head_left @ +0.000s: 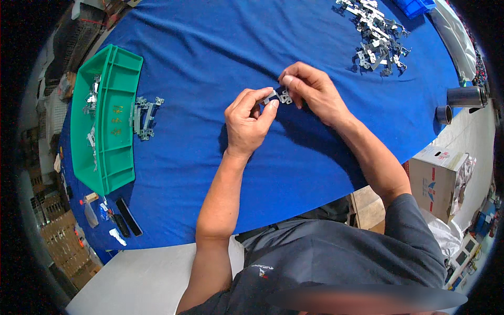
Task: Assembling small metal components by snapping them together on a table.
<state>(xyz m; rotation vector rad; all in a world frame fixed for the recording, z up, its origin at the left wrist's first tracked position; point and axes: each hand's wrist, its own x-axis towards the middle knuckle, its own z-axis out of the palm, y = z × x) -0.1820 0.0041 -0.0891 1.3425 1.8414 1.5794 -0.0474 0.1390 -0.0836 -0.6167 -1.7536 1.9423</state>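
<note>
A small silvery metal bracket is held above the blue cloth, near the middle of the view. My left hand pinches its left end between thumb and fingers. At the bracket's other end is my right hand, with thumb and forefinger drawn together. Whatever those right fingertips grip is too small to make out. Part of the bracket is hidden behind my left fingers.
On the left stands a green divided bin holding metal parts and small brass-coloured pieces. Several brackets lie beside it. A heap of metal brackets sits at the far right, near a blue tray. A dark cup stands at the right edge.
</note>
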